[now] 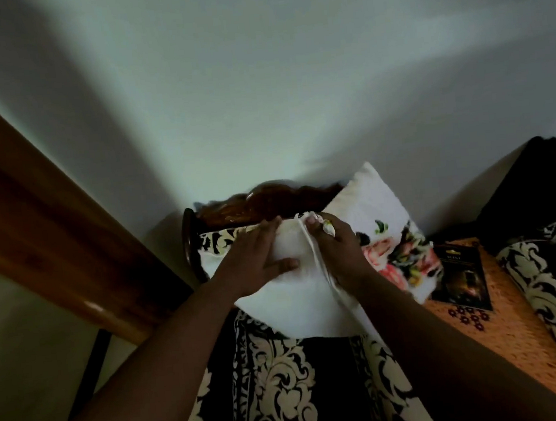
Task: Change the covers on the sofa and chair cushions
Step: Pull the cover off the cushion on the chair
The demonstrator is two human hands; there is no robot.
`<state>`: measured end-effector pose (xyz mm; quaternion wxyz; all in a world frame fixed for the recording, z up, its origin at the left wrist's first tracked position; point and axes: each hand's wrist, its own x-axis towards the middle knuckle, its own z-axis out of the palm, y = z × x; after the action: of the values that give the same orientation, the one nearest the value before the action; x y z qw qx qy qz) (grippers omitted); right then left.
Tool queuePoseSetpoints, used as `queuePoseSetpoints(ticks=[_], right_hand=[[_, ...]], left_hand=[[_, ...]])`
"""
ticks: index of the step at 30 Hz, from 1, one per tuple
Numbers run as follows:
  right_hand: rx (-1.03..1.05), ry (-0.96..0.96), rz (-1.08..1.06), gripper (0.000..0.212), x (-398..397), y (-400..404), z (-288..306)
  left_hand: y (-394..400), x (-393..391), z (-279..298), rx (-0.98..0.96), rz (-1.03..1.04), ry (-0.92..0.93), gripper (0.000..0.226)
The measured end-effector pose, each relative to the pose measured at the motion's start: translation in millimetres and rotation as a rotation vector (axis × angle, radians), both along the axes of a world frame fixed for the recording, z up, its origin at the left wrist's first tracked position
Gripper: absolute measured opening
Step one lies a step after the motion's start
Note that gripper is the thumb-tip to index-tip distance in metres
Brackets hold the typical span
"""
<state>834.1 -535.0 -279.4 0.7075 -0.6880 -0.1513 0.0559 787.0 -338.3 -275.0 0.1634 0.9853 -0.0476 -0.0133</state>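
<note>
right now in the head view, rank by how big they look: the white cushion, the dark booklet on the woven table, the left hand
1. white cushion, clearly the largest, though the hands and forearms cover part of it.
2 and 3. dark booklet and left hand look about alike; the hand is nearer the camera, so I will not rank them.

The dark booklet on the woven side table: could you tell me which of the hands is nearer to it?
Right. The right hand grips the cover's edge on the white cushion, towards the booklet; the left hand lies flat on the cushion's far side.
</note>
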Motion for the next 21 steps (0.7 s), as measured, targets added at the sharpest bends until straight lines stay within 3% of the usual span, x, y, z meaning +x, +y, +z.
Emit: queuePoseSetpoints(ticks=[2, 5, 8, 10, 13, 16, 18, 21], right_hand=[[-0.019, 0.002, 0.025, 0.026, 6, -3, 5], [-0.083, -0.068, -0.029, 0.024, 13, -9, 14], [-0.365, -0.203, -0.092, 0.029, 27, -18, 11], [-0.586, -0.244, -0.174, 0.02, 40, -33, 6], [-0.792, -0.124, -0.317, 0.017, 57, -68, -10], [-0.854, 0.032, -0.207, 0.019, 58, -83, -43], [-0.801, 0.076, -0.177, 0.023, 45, -79, -60], [-0.675, 0.106, -0.328, 0.028, 25, -74, -71]], left_hand=[[-2, 1, -8, -0.146, -0.005, -0.058, 0.083], [-20, 4, -20, -0.148, 0.023, -0.305, 0.052], [-28, 9, -26, -0.02, 0.007, -0.48, 0.033], [-23, 7, -26, 0.035, -0.016, -0.518, 0.031], [2, -3, -33, 0.074, 0.09, -0.519, 0.041], [34, -9, -36, 0.024, 0.252, -0.351, 0.05], [46, -10, -41, 0.058, 0.279, -0.234, 0.038], [41, -17, -56, 0.101, 0.232, -0.152, 0.016]])
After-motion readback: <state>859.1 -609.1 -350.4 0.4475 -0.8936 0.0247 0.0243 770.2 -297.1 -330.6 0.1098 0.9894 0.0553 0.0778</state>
